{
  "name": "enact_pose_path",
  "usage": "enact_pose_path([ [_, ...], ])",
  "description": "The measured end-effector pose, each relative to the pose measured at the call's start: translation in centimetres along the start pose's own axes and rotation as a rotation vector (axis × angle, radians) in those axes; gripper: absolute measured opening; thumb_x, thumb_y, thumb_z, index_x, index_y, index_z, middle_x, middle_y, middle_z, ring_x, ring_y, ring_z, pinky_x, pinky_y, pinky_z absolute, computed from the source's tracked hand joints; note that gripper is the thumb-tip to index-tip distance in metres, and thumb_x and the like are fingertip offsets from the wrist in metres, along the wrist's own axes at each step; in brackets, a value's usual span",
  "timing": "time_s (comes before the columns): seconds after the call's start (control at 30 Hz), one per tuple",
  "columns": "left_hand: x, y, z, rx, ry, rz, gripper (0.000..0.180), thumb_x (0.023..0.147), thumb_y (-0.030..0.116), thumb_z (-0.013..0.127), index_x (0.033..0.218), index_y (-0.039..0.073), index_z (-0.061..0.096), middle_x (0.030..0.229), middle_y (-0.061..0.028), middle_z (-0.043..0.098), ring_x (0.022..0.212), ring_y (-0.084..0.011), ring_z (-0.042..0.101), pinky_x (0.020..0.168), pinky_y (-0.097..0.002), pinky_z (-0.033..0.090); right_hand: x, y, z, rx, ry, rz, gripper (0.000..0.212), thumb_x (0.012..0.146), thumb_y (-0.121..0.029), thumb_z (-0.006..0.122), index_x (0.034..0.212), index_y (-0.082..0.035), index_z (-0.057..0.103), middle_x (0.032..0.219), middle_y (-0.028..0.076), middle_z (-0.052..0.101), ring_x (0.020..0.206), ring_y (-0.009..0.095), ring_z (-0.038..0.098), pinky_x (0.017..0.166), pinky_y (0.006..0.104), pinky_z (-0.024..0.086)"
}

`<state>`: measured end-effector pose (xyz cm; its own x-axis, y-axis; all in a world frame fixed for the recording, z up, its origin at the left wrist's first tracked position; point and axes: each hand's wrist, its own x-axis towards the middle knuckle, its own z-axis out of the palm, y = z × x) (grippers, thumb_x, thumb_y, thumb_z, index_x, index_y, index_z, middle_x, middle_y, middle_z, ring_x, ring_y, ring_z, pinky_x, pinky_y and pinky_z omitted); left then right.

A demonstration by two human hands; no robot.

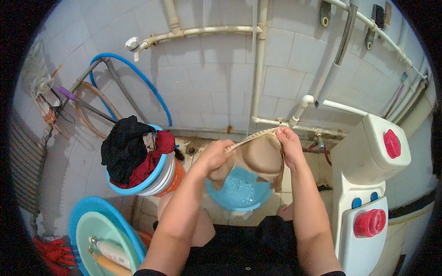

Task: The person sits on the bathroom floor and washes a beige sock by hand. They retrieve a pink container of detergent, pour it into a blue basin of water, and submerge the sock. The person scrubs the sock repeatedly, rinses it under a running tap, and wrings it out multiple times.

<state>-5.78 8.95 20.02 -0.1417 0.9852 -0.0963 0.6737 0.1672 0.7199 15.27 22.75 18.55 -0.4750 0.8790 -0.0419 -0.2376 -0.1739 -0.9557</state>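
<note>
A beige bra (261, 155) with moulded cups is stretched between my two hands. My left hand (215, 154) grips its edge on one side, fingers closed. Across from it, my right hand (290, 141) pinches the top edge at the other end. Below the bra sits a light-blue basin (263, 200) of water, its surface rippled and bubbly. Part of the bra hangs in front of the basin and hides its far side.
Left, a blue tub (120, 189) holding black and dark-red clothes (124, 147) tops a bucket (171, 177). Nearer are a green basin (85, 225) with a bottle (113, 252) inside, and a blue basin (76, 216). Right stands a white toilet (363, 250). Pipes (216, 30) cross the wall.
</note>
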Motion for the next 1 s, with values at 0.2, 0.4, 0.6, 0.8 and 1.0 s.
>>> enact_pose_path([
  [0.2, 1.7, -2.8, 1.3, 0.035, 0.364, -0.123, 0.023, 0.084, 0.019, 0.051, 0.096, 0.002, 0.058, 0.084, -0.0155, 0.062, 0.079, -0.0257, 0.06, 0.07, -0.0381, 0.045, 0.8, 1.8, 0.2, -0.336, 0.035, -0.027, 0.01, 0.087, -0.013, 0.057, 0.09, -0.004, 0.058, 0.075, -0.004, 0.056, 0.067, 0.004, 0.048, 0.061, 0.0199, 0.04],
  [0.4, 4.1, -5.2, 3.2, -0.852, 0.259, -0.142, 0.025, 0.088, 0.017, 0.044, 0.104, 0.001, 0.056, 0.094, -0.0063, 0.062, 0.082, -0.0165, 0.059, 0.071, -0.0316, 0.048, 0.5, 1.9, 1.3, -0.159, 0.039, 0.123, 0.012, 0.089, -0.017, 0.054, 0.094, -0.006, 0.057, 0.08, -0.002, 0.058, 0.069, 0.006, 0.051, 0.063, 0.0217, 0.042],
  [0.6, 4.8, -4.2, 3.7, -1.224, 0.153, -0.154, 0.03, 0.092, 0.023, 0.043, 0.114, 0.003, 0.051, 0.098, -0.0047, 0.06, 0.086, -0.0147, 0.058, 0.07, -0.0283, 0.047, 0.9, 2.1, 1.5, 0.108, 0.039, 0.234, 0.013, 0.09, -0.02, 0.051, 0.095, -0.009, 0.055, 0.083, -0.001, 0.059, 0.071, 0.009, 0.055, 0.063, 0.0243, 0.045],
  [0.8, 5.2, -2.1, 4.6, -1.164, 0.19, -0.393, 0.036, 0.093, 0.029, 0.041, 0.118, 0.004, 0.049, 0.105, -0.0061, 0.059, 0.093, -0.0151, 0.056, 0.076, -0.0303, 0.046, 0.2, 3.4, 2.3, 0.058, 0.078, 0.284, 0.014, 0.091, -0.022, 0.049, 0.092, -0.009, 0.055, 0.083, -0.001, 0.059, 0.072, 0.01, 0.055, 0.064, 0.0265, 0.044],
  [1.0, 5.5, -3.6, 5.4, -0.89, 0.204, -0.179, 0.032, 0.094, 0.028, 0.04, 0.106, 0.003, 0.057, 0.1, -0.0062, 0.061, 0.089, -0.0166, 0.058, 0.08, -0.0303, 0.046, 0.1, 4.0, 1.9, -0.034, 0.147, 0.241, 0.011, 0.087, -0.01, 0.048, 0.089, -0.003, 0.056, 0.077, 0.003, 0.057, 0.067, 0.013, 0.052, 0.063, 0.0289, 0.043],
])
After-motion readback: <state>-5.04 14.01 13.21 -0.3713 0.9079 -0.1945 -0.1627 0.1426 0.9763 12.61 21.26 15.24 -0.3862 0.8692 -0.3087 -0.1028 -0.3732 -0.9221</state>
